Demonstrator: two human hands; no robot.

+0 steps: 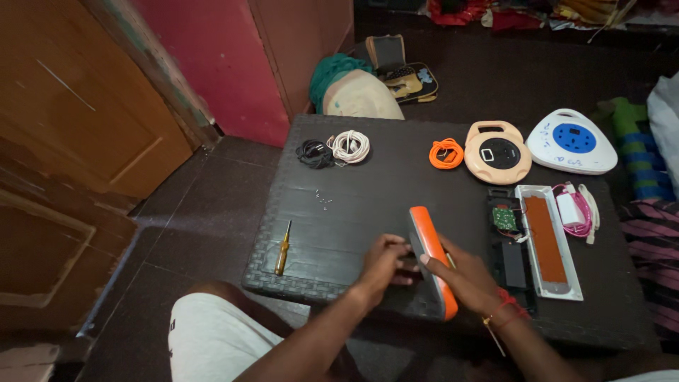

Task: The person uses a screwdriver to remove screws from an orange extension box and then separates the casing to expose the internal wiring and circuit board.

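Both hands grip the orange-and-grey casing (431, 258) at the bench's (368, 177) near edge: right hand (467, 279) wrapped around it, left hand (382, 265) fingers pinching its side. I'd keep it propped upright and steady, loose screws (324, 200) stay mid-bench.

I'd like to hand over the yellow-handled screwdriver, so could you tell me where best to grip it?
Grip the screwdriver by its yellow handle, the thicker lower half, coming from above with fingers closing across it. It lies flat on the dark table near the left edge, tip pointing away, with free space on both sides.
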